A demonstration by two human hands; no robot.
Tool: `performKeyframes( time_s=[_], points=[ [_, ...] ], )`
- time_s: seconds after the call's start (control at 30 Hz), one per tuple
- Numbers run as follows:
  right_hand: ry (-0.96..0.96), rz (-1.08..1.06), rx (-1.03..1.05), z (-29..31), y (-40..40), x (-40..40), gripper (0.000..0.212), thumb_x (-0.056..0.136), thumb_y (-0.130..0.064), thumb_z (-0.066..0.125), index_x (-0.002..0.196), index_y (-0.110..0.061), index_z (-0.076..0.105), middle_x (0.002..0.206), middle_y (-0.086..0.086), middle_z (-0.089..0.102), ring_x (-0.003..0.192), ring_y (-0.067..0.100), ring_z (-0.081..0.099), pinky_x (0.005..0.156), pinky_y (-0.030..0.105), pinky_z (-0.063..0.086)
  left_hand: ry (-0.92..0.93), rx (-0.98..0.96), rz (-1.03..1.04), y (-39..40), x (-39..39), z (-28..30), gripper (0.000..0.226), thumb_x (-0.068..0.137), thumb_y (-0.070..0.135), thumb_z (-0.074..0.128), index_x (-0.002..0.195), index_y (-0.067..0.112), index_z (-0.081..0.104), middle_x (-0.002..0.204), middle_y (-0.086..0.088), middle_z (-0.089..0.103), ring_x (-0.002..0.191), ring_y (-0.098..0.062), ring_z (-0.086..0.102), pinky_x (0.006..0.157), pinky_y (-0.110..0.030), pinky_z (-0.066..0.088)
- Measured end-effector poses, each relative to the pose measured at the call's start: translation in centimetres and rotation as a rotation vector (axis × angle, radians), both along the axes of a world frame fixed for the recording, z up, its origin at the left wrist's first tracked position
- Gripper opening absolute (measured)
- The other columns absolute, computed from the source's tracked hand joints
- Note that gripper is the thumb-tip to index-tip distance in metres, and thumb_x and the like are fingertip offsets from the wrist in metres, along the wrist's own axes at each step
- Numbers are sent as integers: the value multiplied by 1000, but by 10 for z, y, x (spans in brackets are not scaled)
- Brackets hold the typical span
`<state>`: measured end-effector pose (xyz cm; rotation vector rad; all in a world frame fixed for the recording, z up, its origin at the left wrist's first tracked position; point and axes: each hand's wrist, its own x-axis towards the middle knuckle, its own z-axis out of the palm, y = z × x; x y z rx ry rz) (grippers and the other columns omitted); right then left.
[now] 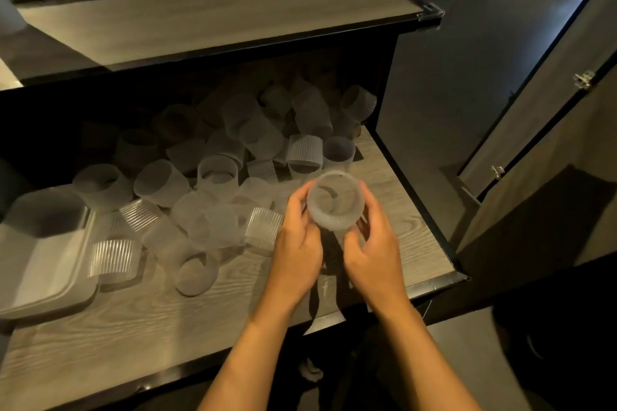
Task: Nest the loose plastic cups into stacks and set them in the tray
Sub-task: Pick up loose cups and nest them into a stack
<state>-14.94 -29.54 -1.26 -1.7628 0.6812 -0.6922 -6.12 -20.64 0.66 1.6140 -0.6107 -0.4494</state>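
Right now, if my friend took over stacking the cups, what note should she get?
Left hand and right hand together hold one frosted translucent plastic cup, mouth facing up, above the grey wood-grain shelf.
The pale square plastic tray sits at the shelf's left edge; no stacks show in it.
A pile of loose cups lies tumbled across the shelf, some ribbed, some smooth.
Left to do: nest nearly everything, then fill the tray.

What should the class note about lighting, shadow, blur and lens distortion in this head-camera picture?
Head view: dim overall; the cups at the back sink into shadow under the upper shelf; the front shelf board catches a soft sheen; the tray is the brightest thing; the held cup looks slightly soft between the left hand and right hand; straight shelf edges bow, a wide-angle effect.
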Motion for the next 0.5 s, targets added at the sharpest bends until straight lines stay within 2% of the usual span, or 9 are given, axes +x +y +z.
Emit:
performKeyframes(
  time_s=[0.07, 0.2, 0.27, 0.4, 0.5],
  points=[
    [-31, -5, -42, 7, -16, 10, 65, 98, -3, 57, 154, -29, 37, 151, -18, 45, 140, -11, 36, 113, 10, 33, -53, -31, -7, -13, 7, 4, 46, 103, 1, 47, 146, 19, 42, 138, 10, 56, 131, 0, 50, 109, -17, 41],
    [-2, 30, -40, 2, -38, 29, 65, 96, -6, 59, 153, -28, 38, 153, -12, 46, 141, -4, 40, 118, 30, 39, -64, -34, 19, -31, 23, 1, 47, 102, -2, 45, 145, 16, 41, 137, 7, 56, 131, -3, 50, 110, -19, 40],
    [-1, 45, -35, -6, -45, 37, 62, 97, -9, 61, 152, -28, 41, 150, -11, 49, 139, -2, 44, 116, 35, 43, -56, -11, 47, -37, 29, -9, 49, 101, -3, 45, 145, 17, 41, 138, 5, 55, 132, -5, 50, 113, -24, 40],
    [23, 25, -45, -17, -53, 47, 59, 96, -11, 64, 150, -27, 45, 146, -11, 53, 136, -1, 47, 114, 35, 45, -11, 79, 59, -42, 34, -25, 60, 97, -1, 44, 148, 29, 38, 147, 5, 50, 139, -9, 44, 119, -42, 36],
    [38, 47, -31, -20, -56, 48, 56, 97, -12, 63, 148, -29, 46, 144, -14, 55, 135, -2, 48, 114, 30, 44, 29, 118, 43, -42, 37, -28, 64, 98, -2, 43, 150, 34, 35, 150, 8, 47, 141, -5, 41, 120, -43, 35]
  ],
)
